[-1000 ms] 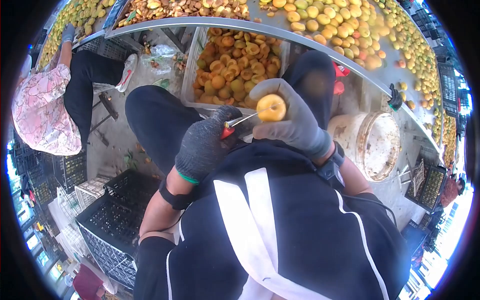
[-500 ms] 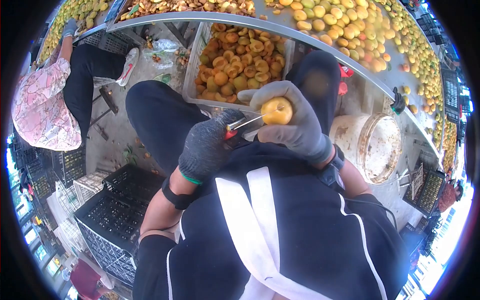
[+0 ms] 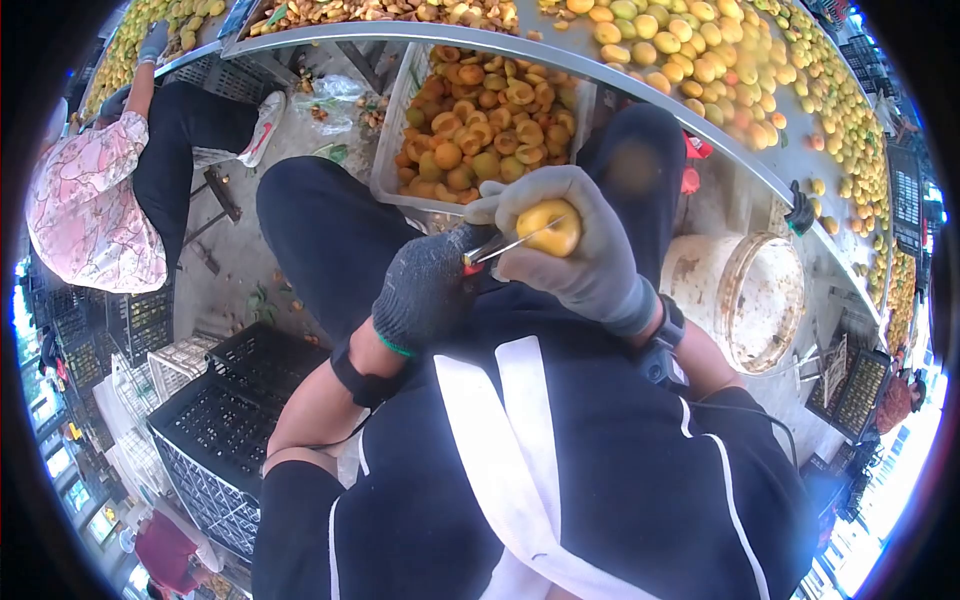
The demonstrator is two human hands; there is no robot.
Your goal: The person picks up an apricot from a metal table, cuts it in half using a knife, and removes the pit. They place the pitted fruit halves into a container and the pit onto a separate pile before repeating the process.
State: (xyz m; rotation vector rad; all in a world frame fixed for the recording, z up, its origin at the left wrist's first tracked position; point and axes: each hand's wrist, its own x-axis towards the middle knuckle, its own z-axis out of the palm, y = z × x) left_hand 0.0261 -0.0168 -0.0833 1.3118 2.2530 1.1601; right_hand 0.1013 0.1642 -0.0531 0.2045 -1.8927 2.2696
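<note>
My left hand [image 3: 425,285], in a dark knit glove with a green cuff, is closed around the red handle of a small knife [image 3: 505,247]. Its thin blade points up to the right and lies against a yellow apricot [image 3: 549,228]. My right hand [image 3: 590,245], in a grey glove, grips that apricot between thumb and fingers. The fingertips of both hands come close together near the handle. Just beyond them, between my knees, stands a pale plastic crate [image 3: 388,165] filled with halved apricots [image 3: 480,125].
A metal-edged table [image 3: 560,60] curves across the front, bearing whole apricots [image 3: 690,50] and a heap of brownish pieces [image 3: 390,12]. At right stands a dirty white bucket [image 3: 735,295]; at left, a black crate [image 3: 215,430]. A person in a pink patterned top [image 3: 95,215] sits at far left.
The apricot has turned in my right hand, and its fingers now wrap further over it. My left hand has moved slightly right, with the blade now across the fruit. The seated person's arm has shifted.
</note>
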